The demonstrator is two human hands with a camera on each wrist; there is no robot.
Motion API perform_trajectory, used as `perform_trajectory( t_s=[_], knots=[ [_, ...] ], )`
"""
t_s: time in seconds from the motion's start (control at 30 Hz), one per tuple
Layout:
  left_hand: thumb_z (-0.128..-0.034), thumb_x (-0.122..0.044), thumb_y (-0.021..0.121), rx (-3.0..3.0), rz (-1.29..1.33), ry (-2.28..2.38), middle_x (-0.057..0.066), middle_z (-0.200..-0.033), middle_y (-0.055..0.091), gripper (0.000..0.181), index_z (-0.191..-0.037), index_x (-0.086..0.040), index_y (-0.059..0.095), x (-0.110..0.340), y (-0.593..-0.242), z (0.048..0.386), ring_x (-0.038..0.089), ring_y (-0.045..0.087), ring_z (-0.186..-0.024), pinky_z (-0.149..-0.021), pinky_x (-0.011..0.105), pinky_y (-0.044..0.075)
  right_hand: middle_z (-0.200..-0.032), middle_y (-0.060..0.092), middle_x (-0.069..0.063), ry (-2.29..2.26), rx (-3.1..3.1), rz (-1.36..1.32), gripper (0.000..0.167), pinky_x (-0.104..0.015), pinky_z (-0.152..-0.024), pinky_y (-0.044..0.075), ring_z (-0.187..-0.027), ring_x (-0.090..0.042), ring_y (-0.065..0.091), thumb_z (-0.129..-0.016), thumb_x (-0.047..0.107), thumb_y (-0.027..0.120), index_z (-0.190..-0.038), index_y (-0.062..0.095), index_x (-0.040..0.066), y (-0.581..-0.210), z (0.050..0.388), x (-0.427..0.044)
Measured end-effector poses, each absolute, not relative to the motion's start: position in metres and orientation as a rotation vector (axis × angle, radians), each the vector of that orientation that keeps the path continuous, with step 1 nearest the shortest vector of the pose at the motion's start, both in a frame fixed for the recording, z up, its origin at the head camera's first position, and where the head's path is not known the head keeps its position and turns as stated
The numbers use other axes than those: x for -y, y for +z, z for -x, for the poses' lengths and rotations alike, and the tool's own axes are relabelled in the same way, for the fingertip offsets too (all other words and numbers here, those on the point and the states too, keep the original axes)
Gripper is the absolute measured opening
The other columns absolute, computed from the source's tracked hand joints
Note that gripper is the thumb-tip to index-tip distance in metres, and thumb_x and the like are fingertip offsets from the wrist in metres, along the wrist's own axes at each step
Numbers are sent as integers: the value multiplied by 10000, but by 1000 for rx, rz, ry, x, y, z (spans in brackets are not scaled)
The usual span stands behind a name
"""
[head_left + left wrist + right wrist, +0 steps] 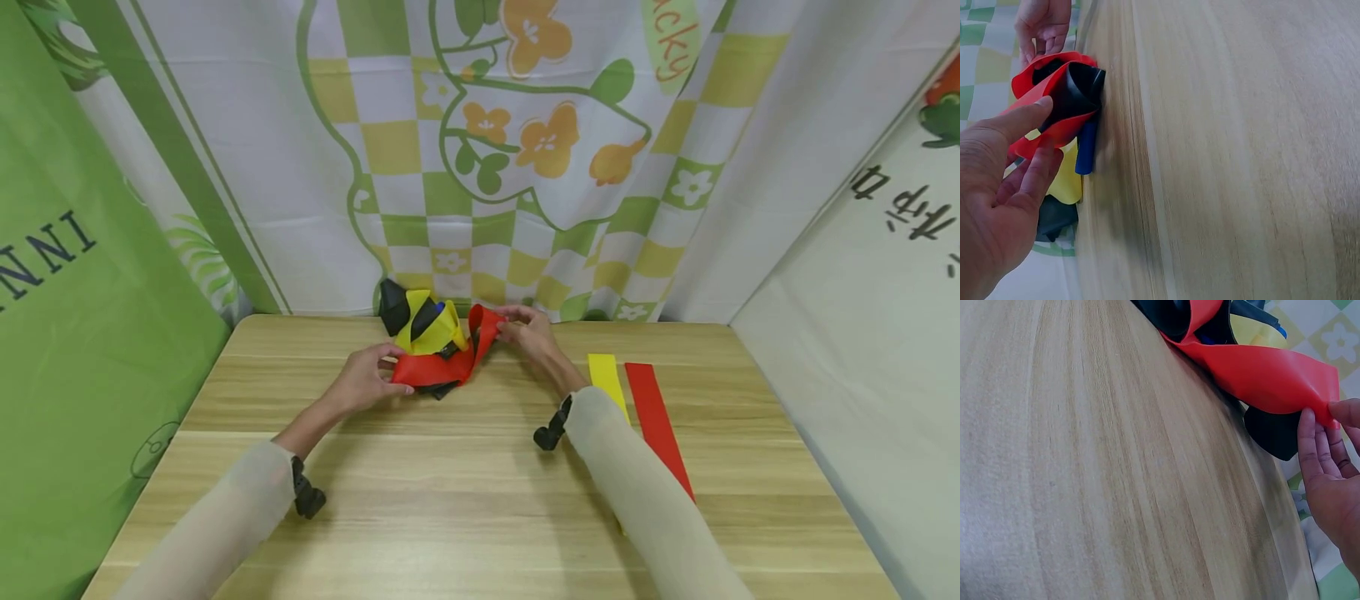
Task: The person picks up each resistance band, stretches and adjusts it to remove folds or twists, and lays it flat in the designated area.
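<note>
A red band (433, 369) lies curved over a heap of yellow (437, 335) and black (393, 307) bands at the table's back edge. My left hand (362, 381) pinches its left part between thumb and fingers; in the left wrist view this hand (1004, 187) has black material (1075, 90) inside the red fold. My right hand (531, 333) pinches the raised right end; in the right wrist view the red band (1266, 375) stretches to the fingertips of that hand (1335, 469). A blue piece (1087, 147) shows beside the heap in the left wrist view.
On the right of the wooden table (450, 500), a flat yellow strip (607, 379) and a flat red strip (660, 425) lie partly under or beside my right sleeve (645, 492). A patterned curtain (517, 208) hangs behind the table, with a green cloth (97, 275) at left.
</note>
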State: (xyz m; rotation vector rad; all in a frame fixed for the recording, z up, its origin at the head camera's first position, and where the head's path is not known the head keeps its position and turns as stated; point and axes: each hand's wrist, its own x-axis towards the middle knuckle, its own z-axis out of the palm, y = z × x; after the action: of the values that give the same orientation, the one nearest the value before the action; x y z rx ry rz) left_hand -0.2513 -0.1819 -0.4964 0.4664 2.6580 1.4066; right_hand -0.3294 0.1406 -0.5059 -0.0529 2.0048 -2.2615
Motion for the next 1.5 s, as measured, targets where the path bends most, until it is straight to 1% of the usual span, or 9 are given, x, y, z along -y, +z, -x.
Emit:
perform_trajectory(
  t_s=[0.23, 0.33, 0.53, 0.77, 0.93, 1.03, 1.17, 1.33, 1.5],
  knots=[
    [-847, -71, 888, -2695, -417, 1419, 222, -1190, 743, 419, -1199, 26, 683, 185, -495, 252, 388, 752, -1041, -880, 462, 630, -992, 645, -67, -2304, -1971, 32, 338, -403, -928, 626, -807, -152, 707, -988, -120, 633, -1326, 644, -108, -505, 330, -141],
    [-878, -93, 864, -2666, -337, 1490, 197, -1171, 749, 358, -1169, 20, 688, 189, -494, 254, 365, 749, -1046, -891, 408, 625, -997, 659, -65, -2336, -1940, 3, 342, -358, -894, 633, -799, -160, 722, -996, -103, 646, -1337, 648, -95, -506, 331, -142],
    [-923, -138, 814, -2527, -114, 1681, 170, -1180, 724, 342, -1184, 33, 675, 193, -489, 254, 220, 709, -1004, -830, 230, 562, -1030, 651, -89, -2360, -1980, -33, 292, -351, -858, 642, -770, -156, 726, -994, -51, 691, -1284, 684, -85, -505, 332, -142],
    [-944, -84, 776, -2290, 39, 1930, 42, -1074, 701, 342, -1220, 49, 625, 192, -483, 257, 71, 683, -887, -844, 220, 565, -979, 674, -57, -2460, -1946, -12, 199, -307, -784, 641, -747, -165, 706, -1001, -57, 674, -1195, 694, -97, -503, 333, -142],
    [-954, -7, 741, -2156, 176, 2065, -21, -1020, 667, 316, -1220, -1, 571, 189, -478, 260, 56, 673, -877, -915, 263, 599, -948, 701, -21, -2506, -1903, 21, 187, -330, -791, 645, -754, -158, 708, -996, -83, 665, -1181, 672, -106, -504, 333, -142],
    [-958, 15, 724, -2123, 242, 2109, -17, -1016, 647, 363, -1274, 2, 546, 188, -475, 262, 53, 673, -857, -899, 252, 604, -919, 703, -17, -2510, -1895, 33, 207, -358, -817, 647, -761, -157, 711, -1000, -100, 645, -1206, 644, -126, -506, 334, -143],
    [-963, 17, 719, -2096, 253, 2175, -17, -952, 664, 446, -1364, -4, 526, 188, -473, 266, 65, 698, -806, -826, 229, 609, -908, 703, -24, -2515, -1882, 38, 172, -444, -890, 635, -781, -168, 714, -1007, -111, 623, -1171, 656, -74, -505, 333, -143],
    [-966, 8, 738, -2113, 146, 2207, 9, -971, 668, 440, -1374, -53, 584, 190, -473, 265, 79, 712, -813, -747, 199, 582, -904, 720, -17, -2529, -1850, 84, 181, -337, -771, 644, -789, -150, 707, -987, -146, 610, -1092, 669, -11, -504, 331, -142],
    [-980, -26, 745, -2127, 41, 2165, 34, -1125, 629, 355, -1326, -38, 668, 194, -471, 263, 87, 687, -915, -869, 239, 593, -907, 712, -12, -2512, -1824, 121, 222, -318, -767, 646, -819, -133, 697, -995, -155, 579, -1163, 673, -44, -502, 331, -144]
  ],
)
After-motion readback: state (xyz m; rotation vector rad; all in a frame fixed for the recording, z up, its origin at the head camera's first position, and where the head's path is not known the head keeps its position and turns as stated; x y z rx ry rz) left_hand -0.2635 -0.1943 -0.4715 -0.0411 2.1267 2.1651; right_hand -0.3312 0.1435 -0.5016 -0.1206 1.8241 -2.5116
